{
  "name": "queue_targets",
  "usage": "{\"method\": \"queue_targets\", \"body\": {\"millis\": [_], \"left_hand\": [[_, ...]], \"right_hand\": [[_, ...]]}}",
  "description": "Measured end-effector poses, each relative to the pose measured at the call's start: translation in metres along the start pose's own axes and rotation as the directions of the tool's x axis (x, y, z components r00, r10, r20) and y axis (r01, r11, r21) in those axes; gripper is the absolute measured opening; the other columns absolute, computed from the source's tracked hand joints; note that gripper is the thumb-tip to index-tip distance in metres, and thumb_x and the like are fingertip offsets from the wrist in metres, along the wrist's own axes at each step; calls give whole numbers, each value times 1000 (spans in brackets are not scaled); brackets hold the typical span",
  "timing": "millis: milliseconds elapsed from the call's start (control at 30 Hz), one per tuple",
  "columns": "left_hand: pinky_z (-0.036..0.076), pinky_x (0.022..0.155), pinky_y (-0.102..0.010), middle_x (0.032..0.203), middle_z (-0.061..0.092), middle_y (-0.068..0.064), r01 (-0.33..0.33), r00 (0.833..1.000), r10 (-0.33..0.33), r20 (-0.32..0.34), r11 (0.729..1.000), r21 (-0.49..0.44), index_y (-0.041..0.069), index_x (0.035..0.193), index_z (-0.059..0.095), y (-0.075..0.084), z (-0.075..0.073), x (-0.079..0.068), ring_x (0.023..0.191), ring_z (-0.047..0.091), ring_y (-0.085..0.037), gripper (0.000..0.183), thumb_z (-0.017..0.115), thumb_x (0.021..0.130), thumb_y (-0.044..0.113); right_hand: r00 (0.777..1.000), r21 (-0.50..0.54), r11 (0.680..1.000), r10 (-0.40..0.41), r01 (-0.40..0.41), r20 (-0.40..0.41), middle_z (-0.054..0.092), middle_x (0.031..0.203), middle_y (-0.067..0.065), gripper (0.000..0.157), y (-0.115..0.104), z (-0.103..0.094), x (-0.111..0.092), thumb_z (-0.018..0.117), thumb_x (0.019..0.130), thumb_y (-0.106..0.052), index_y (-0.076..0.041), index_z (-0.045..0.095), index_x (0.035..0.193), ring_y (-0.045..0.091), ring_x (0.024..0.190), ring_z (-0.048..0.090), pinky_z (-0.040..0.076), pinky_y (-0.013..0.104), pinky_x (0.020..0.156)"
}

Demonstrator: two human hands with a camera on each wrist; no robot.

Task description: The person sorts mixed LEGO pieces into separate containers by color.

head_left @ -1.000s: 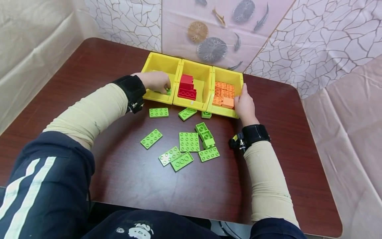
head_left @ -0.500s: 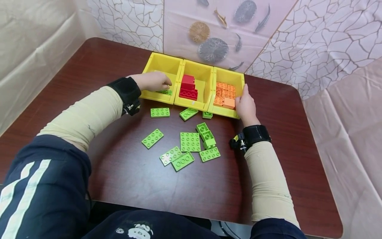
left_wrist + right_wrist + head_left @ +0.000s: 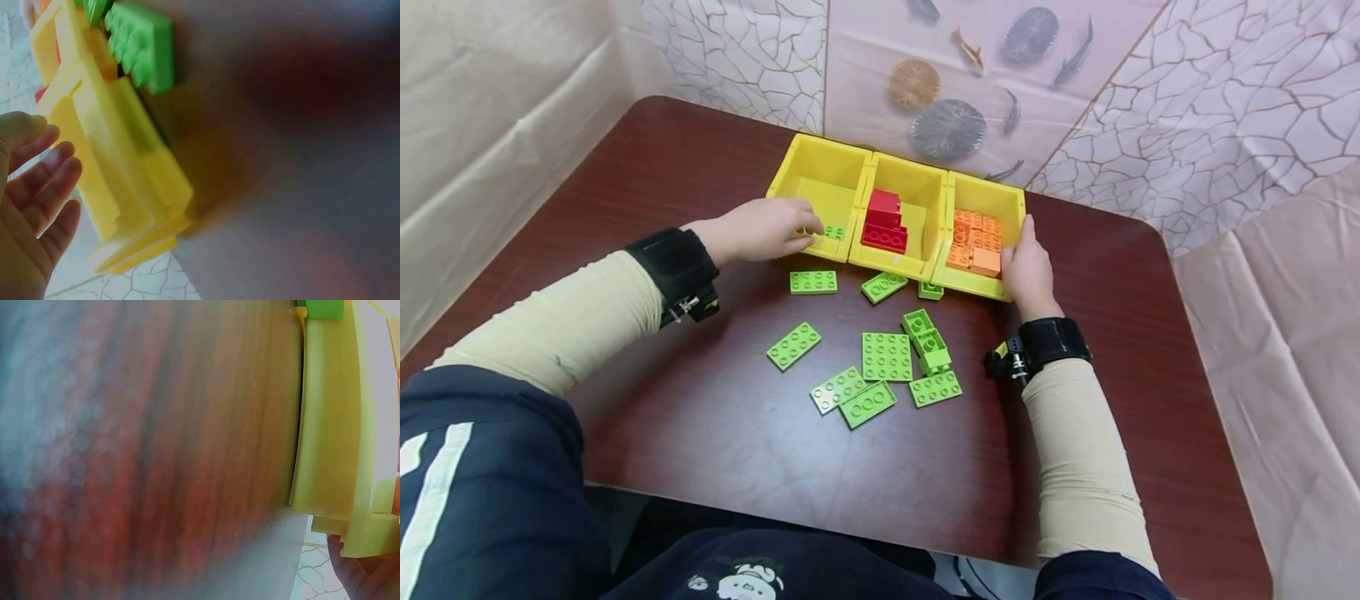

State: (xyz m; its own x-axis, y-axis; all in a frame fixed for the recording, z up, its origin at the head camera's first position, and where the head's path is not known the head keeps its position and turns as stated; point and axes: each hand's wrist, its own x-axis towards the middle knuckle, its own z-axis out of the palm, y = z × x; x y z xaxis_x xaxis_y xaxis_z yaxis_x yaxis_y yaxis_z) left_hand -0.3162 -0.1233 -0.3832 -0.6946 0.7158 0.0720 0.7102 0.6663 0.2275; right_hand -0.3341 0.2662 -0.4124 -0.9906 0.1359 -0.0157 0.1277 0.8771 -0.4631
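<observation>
My left hand (image 3: 763,229) is over the front left part of the left yellow bin (image 3: 831,158), its fingers loosely bent with nothing between them, as the left wrist view also shows. Inside that bin lies a green brick (image 3: 834,233), partly behind my fingers. At the far right, my right hand (image 3: 1030,271) grips the outer side wall of the right yellow bin (image 3: 985,185), thumb by the rim. Orange bricks (image 3: 976,237) fill part of that bin. Red bricks (image 3: 884,223) sit in the middle bin (image 3: 910,171).
Several green bricks lie on the brown table (image 3: 700,450) in front of the bins, among them a square one (image 3: 887,357) and a flat oblong one (image 3: 813,282) near the left bin. A patterned cloth (image 3: 880,75) hangs behind the table's back edge.
My left hand has let go of a green brick in the left bin and drawn back leftward and toward me, its fingers loosening. The right hand stays at the right bin's side.
</observation>
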Motion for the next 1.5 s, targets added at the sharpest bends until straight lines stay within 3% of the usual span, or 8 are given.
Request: {"method": "queue_targets", "body": {"millis": [100, 233, 533, 867, 1100, 1300, 1433, 1500], "left_hand": [[47, 79, -40, 96, 60, -9, -78, 996, 80, -47, 996, 40, 4, 104, 67, 6, 11, -10, 87, 54, -23, 20, 61, 88, 14], [47, 77, -39, 93, 60, -7, -129, 991, 132, -35, 989, 76, 6, 103, 66, 11, 24, -17, 85, 54, -22, 19, 62, 87, 14], [46, 77, -38, 95, 60, -7, -134, 991, 133, 17, 986, 99, 7, 113, 61, 20, 39, -12, 84, 54, -21, 31, 62, 87, 24], [46, 76, -37, 94, 59, -5, -143, 989, 140, 42, 986, 83, 8, 114, 60, 22, 38, -10, 83, 54, -22, 34, 68, 84, 22], [48, 76, -39, 99, 61, -7, -149, 988, 151, -18, 983, 105, 8, 116, 60, 21, 21, -12, 87, 56, -23, 36, 68, 83, 20], [49, 76, -41, 100, 61, -9, -79, 993, 90, -70, 985, 153, 8, 118, 60, 15, -7, -5, 88, 56, -24, 37, 67, 84, 20], [47, 81, -42, 105, 60, -11, -27, 998, 34, -44, 986, 163, 8, 120, 59, 9, -18, 2, 93, 54, -26, 40, 68, 84, 21], [46, 83, -43, 107, 59, -12, -5, 1000, 9, -20, 987, 163, 7, 122, 57, 7, -21, 6, 95, 53, -27, 41, 68, 85, 21]], "right_hand": [[1000, -1, 1000, 0, 0, -5, 46, 128, 29, 64, 2, -3, 0, 31, 97, -16, -14, -6, 149, 37, 96, 52, 41, 46, 80], [1000, -2, 1000, 0, 0, -6, 45, 128, 30, 64, 4, -7, -2, 31, 98, -16, -14, -7, 149, 37, 95, 52, 41, 46, 79], [1000, 4, 1000, -2, 2, -4, 47, 126, 30, 64, 9, -4, 0, 30, 97, -16, -14, -7, 149, 36, 92, 51, 40, 44, 78], [1000, 15, 1000, 13, -13, 5, 44, 129, 28, 64, 5, -5, -1, 30, 98, -17, -16, -9, 149, 35, 94, 50, 40, 44, 82], [999, 16, 1000, 20, -21, 27, 42, 132, 28, 64, 2, -7, 0, 29, 98, -18, -17, -10, 148, 35, 99, 49, 39, 45, 87], [1000, 12, 1000, 2, -2, 10, 47, 123, 29, 64, 3, -5, 0, 30, 97, -17, -16, -8, 149, 35, 89, 49, 40, 44, 78], [1000, 8, 1000, -11, 11, 1, 51, 108, 27, 64, 3, -1, 0, 31, 97, -17, -16, -7, 149, 35, 80, 48, 39, 42, 72], [1000, 9, 1000, -9, 9, 4, 51, 110, 27, 64, 2, 0, 0, 31, 97, -17, -16, -7, 149, 34, 83, 49, 39, 42, 73]]}}
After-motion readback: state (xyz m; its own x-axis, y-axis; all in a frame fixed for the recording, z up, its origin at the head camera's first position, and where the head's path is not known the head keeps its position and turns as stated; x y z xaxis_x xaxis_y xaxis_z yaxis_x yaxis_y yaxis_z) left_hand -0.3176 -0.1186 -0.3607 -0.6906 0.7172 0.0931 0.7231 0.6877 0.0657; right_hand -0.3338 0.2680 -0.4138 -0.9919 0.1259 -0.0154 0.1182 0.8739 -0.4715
